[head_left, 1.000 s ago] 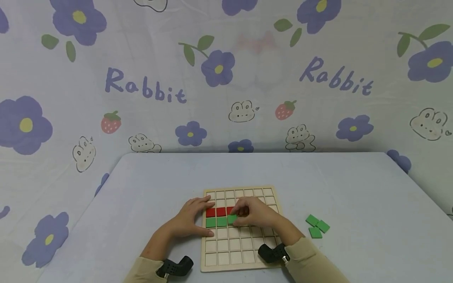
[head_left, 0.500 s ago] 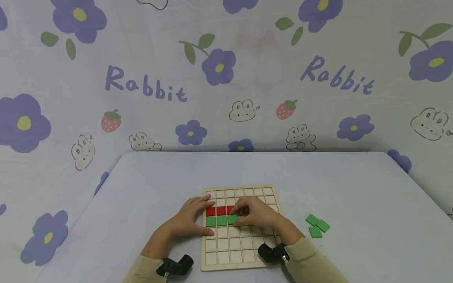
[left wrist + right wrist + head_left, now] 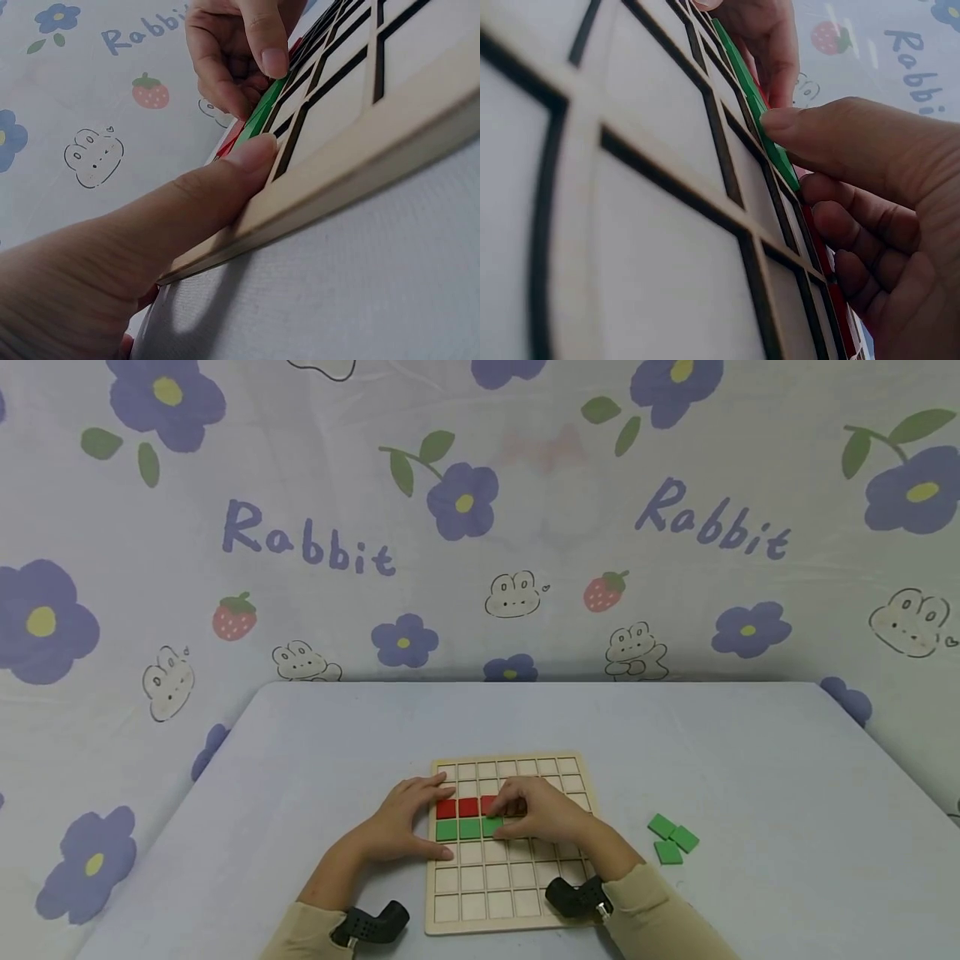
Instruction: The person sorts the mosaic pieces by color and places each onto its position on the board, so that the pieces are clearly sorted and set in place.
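A square wooden grid board [image 3: 504, 929] lies on the table. My right hand [image 3: 543, 812] pinches a green square tile [image 3: 492, 827] between thumb and fingers, at the third cell of a row. To its left, two more green tiles [image 3: 458, 830] sit in that row's cells. Red tiles [image 3: 457, 808] fill cells of the row behind, partly hidden by my right hand; the right wrist view shows red continuing beneath its fingers. My left hand [image 3: 397, 827] rests on the board's left edge, fingers spread, its thumb [image 3: 251, 154] lying on the frame.
Several loose green tiles [image 3: 672, 840] lie on the white table [image 3: 787, 793], right of the board. Each wrist carries a black camera mount, such as the left mount [image 3: 373, 925]. A printed curtain [image 3: 555, 527] hangs behind the table.
Both hands stay in nearly the same place; the right fingers are still at the green tile, which shows slightly more. The head view has shifted a little.
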Available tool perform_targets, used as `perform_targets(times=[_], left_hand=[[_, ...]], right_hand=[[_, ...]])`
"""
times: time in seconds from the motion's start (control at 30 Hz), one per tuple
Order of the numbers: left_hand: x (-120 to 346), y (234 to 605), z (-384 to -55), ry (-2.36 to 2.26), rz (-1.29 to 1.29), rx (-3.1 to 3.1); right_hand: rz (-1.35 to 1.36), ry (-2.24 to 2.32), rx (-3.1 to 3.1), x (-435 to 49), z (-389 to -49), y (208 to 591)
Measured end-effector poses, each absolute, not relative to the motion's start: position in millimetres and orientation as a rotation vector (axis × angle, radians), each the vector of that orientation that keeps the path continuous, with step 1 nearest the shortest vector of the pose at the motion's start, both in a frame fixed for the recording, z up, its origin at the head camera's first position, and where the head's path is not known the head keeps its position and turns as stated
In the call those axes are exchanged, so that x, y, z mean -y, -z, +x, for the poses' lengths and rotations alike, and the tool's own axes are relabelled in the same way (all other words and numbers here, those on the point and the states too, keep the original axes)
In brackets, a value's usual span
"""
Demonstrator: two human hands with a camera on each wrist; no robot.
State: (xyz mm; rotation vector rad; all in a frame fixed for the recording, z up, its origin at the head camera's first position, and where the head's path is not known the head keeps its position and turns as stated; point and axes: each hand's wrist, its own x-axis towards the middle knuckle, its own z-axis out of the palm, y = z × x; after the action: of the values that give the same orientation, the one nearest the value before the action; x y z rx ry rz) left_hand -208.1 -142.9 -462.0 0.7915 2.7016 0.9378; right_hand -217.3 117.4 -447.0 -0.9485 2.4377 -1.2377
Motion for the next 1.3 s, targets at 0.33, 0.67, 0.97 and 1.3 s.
perform_targets(times=[0.33,0.67,0.97,1.3], left_hand=[[140.0,461.8,-208.6,-0.956,0.794,-2.686],[140.4,460.0,-209.5,-0.939,0.829,-2.702],[141.6,459.4,-207.8,-0.930,0.810,-2.702],[142.1,462.5,-209.7,-0.929,0.831,-2.706]], right_hand=[[-0.981,1.137,-2.545,-123.9,-214.0,431.0],[-0.957,1.122,-2.571,-154.3,-210.5,423.1],[-0.921,1.126,-2.589,-183.5,-207.1,424.5],[-0.847,1.159,-2.606,-210.3,-197.1,428.6]])
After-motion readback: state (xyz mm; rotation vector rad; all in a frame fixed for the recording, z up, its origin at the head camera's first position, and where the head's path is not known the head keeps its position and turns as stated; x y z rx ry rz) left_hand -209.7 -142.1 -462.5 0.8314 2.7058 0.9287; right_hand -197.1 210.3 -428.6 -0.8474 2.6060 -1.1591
